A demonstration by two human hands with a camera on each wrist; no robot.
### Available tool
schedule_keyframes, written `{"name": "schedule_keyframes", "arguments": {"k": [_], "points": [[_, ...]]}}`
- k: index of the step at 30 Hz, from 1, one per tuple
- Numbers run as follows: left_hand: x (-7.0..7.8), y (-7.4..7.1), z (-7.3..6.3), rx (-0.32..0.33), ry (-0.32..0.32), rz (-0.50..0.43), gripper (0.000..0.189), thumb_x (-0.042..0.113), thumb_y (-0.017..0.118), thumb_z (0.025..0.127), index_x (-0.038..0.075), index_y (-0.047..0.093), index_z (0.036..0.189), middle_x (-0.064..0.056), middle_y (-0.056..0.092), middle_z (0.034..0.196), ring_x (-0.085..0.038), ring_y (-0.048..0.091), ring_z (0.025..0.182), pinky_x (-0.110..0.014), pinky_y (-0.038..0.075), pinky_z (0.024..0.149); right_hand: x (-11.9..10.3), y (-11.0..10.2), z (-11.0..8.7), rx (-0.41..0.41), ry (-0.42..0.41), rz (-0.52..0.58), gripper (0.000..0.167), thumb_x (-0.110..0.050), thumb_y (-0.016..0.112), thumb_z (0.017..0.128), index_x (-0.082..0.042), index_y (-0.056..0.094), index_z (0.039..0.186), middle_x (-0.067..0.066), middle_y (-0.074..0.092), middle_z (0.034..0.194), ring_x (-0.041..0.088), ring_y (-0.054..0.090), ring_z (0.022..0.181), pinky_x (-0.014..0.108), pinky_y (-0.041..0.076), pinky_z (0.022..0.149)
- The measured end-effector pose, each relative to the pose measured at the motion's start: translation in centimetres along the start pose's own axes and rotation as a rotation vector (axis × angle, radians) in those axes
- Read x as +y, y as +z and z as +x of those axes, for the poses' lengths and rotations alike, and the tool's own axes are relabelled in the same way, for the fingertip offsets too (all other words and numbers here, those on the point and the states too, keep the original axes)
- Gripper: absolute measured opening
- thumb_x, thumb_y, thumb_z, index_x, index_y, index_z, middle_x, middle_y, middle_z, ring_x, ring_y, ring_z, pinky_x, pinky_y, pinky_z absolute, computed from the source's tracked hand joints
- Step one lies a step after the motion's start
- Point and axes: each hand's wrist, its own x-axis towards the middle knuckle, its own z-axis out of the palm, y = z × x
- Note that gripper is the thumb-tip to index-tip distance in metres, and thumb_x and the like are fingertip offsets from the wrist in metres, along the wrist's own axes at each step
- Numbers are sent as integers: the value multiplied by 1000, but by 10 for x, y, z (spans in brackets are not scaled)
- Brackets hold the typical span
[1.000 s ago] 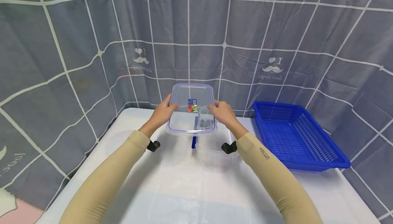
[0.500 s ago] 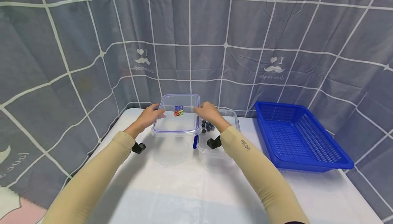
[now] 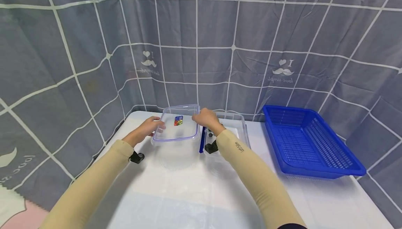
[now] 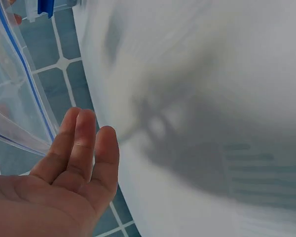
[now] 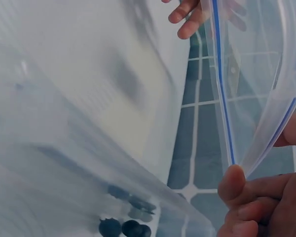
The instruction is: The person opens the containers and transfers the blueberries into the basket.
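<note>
A clear plastic lid (image 3: 177, 129) with a blue-violet seal line and a small fruit label is held tilted above the table, left of a clear food container (image 3: 233, 124). My left hand (image 3: 144, 130) holds its left edge; the left wrist view shows that hand's fingers (image 4: 79, 148) fairly straight beside the rim. At the right edge, my right hand (image 3: 208, 119) pinches the lid, thumb on the rim in the right wrist view. Dark blueberries (image 5: 110, 227) lie in the container, mostly hidden in the head view by my right hand and wrist.
A blue perforated plastic basket (image 3: 309, 145) stands at the right of the white-covered table (image 3: 176, 194). A blue strip (image 3: 202, 140) runs along the container's left side. A grey curtain (image 3: 213, 65) with white grid lines hangs behind and at both sides.
Both hands have carried the lid left and down, from over the container to beside it, and it now slants. The blueberries came into sight, then my right wrist covered most of them.
</note>
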Motion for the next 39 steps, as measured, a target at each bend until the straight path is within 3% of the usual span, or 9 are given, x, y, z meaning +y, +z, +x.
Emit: {"name": "schedule_keyframes", "arguments": {"k": [2, 5, 8, 12, 16, 22, 27, 30, 39], "points": [[-5, 0, 2, 5, -15, 3, 69, 29, 48, 102, -3, 20, 157, -23, 56, 142, -37, 51, 133, -55, 40, 108, -1, 4, 1, -5, -11, -31, 48, -42, 57, 97, 0, 64, 119, 11, 62, 108, 24, 55, 83, 38, 47, 72], [-11, -1, 4, 12, -31, 22, 68, 26, 46, 102, -3, 20, 157, -25, 49, 147, -38, 45, 138, -56, 38, 110, -3, 10, 2, -29, -22, -42, 45, -40, 55, 97, 0, 65, 116, 11, 62, 103, 23, 55, 80, 37, 46, 69], [-15, -1, 7, 17, -41, 51, 67, 23, 44, 102, -4, 19, 157, -28, 37, 155, -40, 40, 141, -57, 37, 112, -8, 17, 5, -17, -14, -47, 47, -39, 56, 97, -1, 63, 123, 11, 66, 111, 24, 59, 87, 38, 50, 73], [-18, -1, 8, 36, -58, 100, 67, 20, 44, 99, -6, 20, 157, -30, 29, 158, -41, 40, 139, -57, 38, 111, -14, 26, 9, -19, 4, -64, 45, -39, 57, 97, -1, 66, 120, 11, 67, 107, 23, 60, 82, 36, 50, 67], [-20, 0, 5, 49, -56, 150, 68, 18, 43, 97, -8, 20, 156, -31, 31, 156, -41, 44, 134, -55, 41, 108, -16, 31, 12, -49, -5, -105, 33, -36, 55, 97, -5, 67, 96, 6, 56, 85, 19, 48, 68, 32, 40, 60], [-24, -1, 5, 70, -31, 250, 62, 20, 39, 99, -11, 27, 152, -32, 41, 150, -41, 48, 131, -54, 41, 109, -18, 38, 12, -76, -12, -129, 32, -33, 53, 98, -5, 67, 105, 8, 63, 96, 21, 56, 75, 35, 46, 68], [-27, -1, 8, 99, -32, 336, 60, 21, 39, 100, -12, 33, 149, -31, 54, 138, -40, 55, 126, -52, 44, 108, -19, 44, 16, -102, -3, -125, 22, -26, 53, 96, -10, 60, 81, 4, 59, 74, 16, 51, 61, 30, 41, 56], [-26, 0, 9, 116, -35, 358, 59, 21, 40, 100, -12, 34, 149, -32, 50, 143, -43, 51, 131, -53, 42, 109, -19, 49, 20, -108, 18, -104, 20, -20, 53, 93, -12, 54, 75, 2, 54, 65, 14, 46, 53, 27, 39, 50], [-28, 1, 9, 143, -40, 392, 61, 25, 44, 100, -12, 35, 148, -33, 41, 149, -46, 46, 135, -54, 41, 110, -20, 65, 22, -146, 102, 4, 16, -15, 55, 94, -3, 65, 90, 3, 47, 59, 14, 41, 45, 26, 35, 42]]}}
